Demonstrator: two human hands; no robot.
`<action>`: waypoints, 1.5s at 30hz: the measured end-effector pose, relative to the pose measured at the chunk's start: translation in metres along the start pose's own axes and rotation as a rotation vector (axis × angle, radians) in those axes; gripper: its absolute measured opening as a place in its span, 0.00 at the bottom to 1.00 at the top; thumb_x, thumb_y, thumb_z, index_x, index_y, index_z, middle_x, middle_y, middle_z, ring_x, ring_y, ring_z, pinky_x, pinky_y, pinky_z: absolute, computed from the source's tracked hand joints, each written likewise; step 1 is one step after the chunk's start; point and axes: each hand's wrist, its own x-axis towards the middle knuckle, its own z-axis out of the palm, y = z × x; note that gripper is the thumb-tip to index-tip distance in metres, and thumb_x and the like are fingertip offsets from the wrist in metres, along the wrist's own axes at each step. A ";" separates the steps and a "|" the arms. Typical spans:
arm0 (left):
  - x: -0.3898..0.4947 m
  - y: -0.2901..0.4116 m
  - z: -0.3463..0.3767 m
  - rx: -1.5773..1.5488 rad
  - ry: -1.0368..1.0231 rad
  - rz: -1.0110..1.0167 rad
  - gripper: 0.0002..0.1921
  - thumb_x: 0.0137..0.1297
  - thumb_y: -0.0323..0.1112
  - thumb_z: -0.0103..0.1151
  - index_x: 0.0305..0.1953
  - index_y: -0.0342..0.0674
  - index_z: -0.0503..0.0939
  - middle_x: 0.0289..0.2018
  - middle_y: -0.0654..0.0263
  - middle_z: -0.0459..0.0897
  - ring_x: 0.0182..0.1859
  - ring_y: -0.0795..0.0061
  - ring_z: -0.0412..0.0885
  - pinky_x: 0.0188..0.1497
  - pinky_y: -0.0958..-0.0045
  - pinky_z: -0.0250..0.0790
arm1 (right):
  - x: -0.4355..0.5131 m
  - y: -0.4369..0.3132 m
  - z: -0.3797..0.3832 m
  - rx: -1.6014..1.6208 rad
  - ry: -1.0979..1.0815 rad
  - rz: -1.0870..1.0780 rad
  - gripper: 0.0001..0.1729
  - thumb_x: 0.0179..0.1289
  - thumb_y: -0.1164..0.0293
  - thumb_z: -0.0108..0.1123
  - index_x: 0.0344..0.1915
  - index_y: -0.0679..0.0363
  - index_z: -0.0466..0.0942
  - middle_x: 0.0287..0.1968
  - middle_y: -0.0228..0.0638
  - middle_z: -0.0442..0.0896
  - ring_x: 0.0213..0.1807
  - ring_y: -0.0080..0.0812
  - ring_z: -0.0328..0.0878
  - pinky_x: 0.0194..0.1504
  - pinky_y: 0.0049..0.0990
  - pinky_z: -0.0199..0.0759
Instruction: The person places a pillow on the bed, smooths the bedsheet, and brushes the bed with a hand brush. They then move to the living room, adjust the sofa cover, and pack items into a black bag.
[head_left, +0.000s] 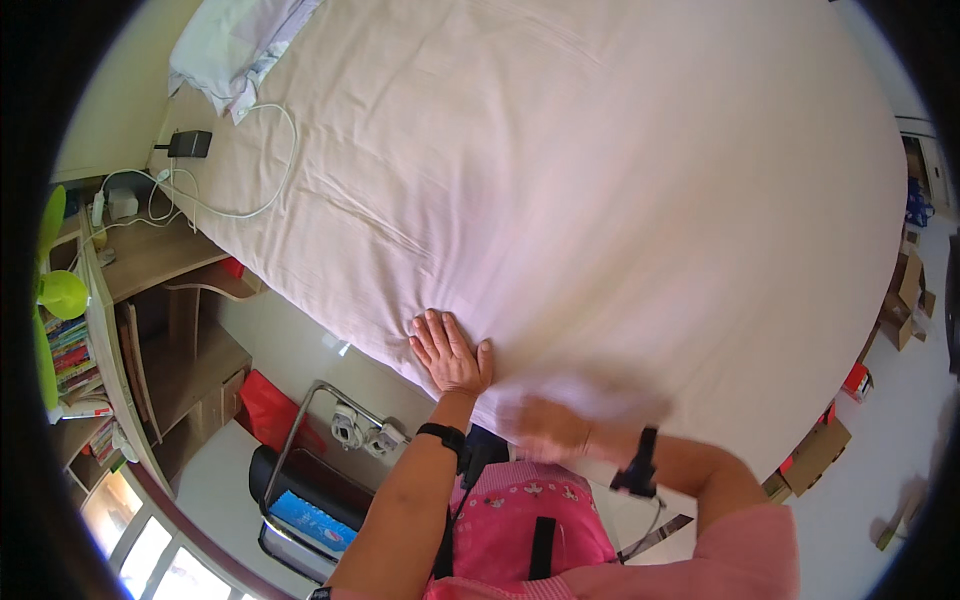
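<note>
A pale pink bed sheet (600, 187) covers the large bed before me, with creases running across its left half. My left hand (452, 360) presses flat on the sheet by the near edge, palm down and fingers spread. To the right of it, my right hand (547, 429) is blurred by motion at the same edge. Its fingers look closed on the sheet's border, which is lifted and blurred around them; the fingertips are hidden. Folds stretch away from the hands over the bed.
A pillow (225, 56) lies at the far left, near a white cable (289, 150) and a black power adapter (190, 144). Left stand a wooden desk (154, 255) with books and a green fan (64, 294). A metal-framed chair (300, 420) is close by; cardboard boxes (817, 454) sit right.
</note>
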 end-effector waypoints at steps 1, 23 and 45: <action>0.000 0.000 0.000 0.018 -0.042 -0.014 0.41 0.59 0.54 0.48 0.66 0.28 0.55 0.69 0.40 0.49 0.72 0.36 0.38 0.69 0.38 0.26 | 0.014 0.031 -0.037 -0.104 0.016 0.146 0.27 0.63 0.52 0.54 0.57 0.55 0.72 0.63 0.41 0.70 0.67 0.46 0.62 0.67 0.52 0.47; 0.005 0.005 -0.014 0.090 -0.091 0.058 0.44 0.59 0.60 0.48 0.67 0.29 0.54 0.67 0.39 0.55 0.70 0.36 0.46 0.69 0.38 0.36 | 0.295 0.023 0.008 -0.062 -0.326 0.105 0.27 0.67 0.56 0.44 0.63 0.55 0.65 0.63 0.36 0.71 0.60 0.30 0.72 0.65 0.34 0.60; 0.196 -0.150 -0.099 -0.206 0.069 0.047 0.36 0.58 0.50 0.57 0.62 0.33 0.64 0.62 0.50 0.63 0.65 0.47 0.58 0.64 0.43 0.46 | 0.321 0.031 0.013 -0.514 -0.230 0.517 0.34 0.56 0.52 0.58 0.60 0.57 0.68 0.67 0.43 0.63 0.71 0.46 0.53 0.62 0.63 0.45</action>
